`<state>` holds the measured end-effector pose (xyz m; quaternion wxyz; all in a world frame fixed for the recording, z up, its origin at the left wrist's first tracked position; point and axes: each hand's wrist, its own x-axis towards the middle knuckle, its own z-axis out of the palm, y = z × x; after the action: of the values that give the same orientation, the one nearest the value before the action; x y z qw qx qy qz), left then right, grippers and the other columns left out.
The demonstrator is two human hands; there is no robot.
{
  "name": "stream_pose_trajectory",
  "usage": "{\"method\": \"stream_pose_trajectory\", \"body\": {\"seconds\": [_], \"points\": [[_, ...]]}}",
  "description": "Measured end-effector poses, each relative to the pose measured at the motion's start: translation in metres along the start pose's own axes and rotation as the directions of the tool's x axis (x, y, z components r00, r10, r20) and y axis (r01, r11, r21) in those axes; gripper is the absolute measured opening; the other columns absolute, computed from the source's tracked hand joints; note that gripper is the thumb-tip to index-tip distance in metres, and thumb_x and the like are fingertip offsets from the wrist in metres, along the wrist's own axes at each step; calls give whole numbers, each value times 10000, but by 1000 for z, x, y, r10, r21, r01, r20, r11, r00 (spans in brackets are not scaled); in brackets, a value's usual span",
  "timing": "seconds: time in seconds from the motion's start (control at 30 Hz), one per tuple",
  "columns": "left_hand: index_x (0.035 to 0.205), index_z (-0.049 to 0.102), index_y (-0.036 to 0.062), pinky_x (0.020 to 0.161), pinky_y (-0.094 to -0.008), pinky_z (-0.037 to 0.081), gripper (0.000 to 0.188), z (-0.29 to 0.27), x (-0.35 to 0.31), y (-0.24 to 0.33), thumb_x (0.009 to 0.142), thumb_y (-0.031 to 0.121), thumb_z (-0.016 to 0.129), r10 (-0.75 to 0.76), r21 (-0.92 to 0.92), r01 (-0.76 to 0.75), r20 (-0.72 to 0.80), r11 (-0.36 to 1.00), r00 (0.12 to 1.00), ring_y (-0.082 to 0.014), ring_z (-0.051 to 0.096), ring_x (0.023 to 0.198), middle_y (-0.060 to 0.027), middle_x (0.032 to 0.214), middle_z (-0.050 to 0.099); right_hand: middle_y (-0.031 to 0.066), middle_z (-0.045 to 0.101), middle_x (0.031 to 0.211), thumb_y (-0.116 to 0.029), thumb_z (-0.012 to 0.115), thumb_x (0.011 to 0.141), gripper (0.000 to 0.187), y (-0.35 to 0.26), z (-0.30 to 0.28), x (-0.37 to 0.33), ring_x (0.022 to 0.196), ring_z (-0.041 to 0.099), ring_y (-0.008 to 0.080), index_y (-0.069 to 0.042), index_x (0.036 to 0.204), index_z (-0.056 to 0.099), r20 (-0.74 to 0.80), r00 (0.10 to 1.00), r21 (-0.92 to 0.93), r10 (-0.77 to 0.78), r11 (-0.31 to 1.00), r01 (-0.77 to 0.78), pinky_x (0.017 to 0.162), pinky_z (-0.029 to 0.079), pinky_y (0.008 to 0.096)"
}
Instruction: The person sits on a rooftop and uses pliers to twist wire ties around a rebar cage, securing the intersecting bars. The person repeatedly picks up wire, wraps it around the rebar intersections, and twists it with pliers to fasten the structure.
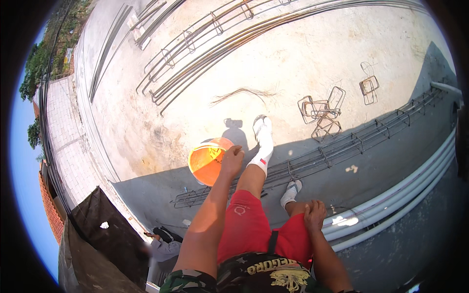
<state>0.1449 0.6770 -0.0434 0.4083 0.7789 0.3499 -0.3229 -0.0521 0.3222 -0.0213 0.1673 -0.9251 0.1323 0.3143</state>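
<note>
My left hand (233,159) is closed at the right side of an orange bucket (201,165), gripping it by its rim or handle; the fingers hide which. Tilted, the bucket hangs beside my forward leg, with something yellow and dark-marked showing inside it. My right hand (315,215) holds nothing and lies on my right leg near the knee of my red shorts, fingers stretched out. My front foot in a white sock (263,134) is on the sunlit concrete, beyond a long rebar cage (322,157). The other foot (291,191) is in shade on the near side of it.
Long steel bars (210,54) lie across the far floor. Loose wire (244,91) and several bent stirrups (320,111) are scattered nearer. White pipes (391,200) run along the right. At lower left are a person's sleeve (165,249), a dark tarp (110,234) and the slab's edge.
</note>
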Motion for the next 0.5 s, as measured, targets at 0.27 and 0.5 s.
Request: {"method": "stream_pose_trajectory", "body": {"seconds": [0.27, 0.5], "points": [[1130, 648, -9, 917, -425, 486, 394, -92, -50, -122, 828, 240, 600, -245, 282, 205, 114, 937, 963, -357, 639, 1029, -217, 1055, 680, 240, 574, 1160, -287, 553, 947, 406, -4, -107, 14, 1125, 530, 376, 55, 1164, 580, -23, 849, 298, 527, 815, -497, 972, 404, 457], [1190, 613, -20, 829, -378, 493, 418, -159, -23, -70, 844, 213, 583, -323, 193, 303, 80, 933, 943, -299, 647, 965, -219, 1069, 662, 277, 596, 1135, -322, 556, 927, 456, -24, -163, 92, 1084, 562, 372, 75, 1148, 599, 40, 856, 324, 515, 804, -498, 960, 415, 443]]}}
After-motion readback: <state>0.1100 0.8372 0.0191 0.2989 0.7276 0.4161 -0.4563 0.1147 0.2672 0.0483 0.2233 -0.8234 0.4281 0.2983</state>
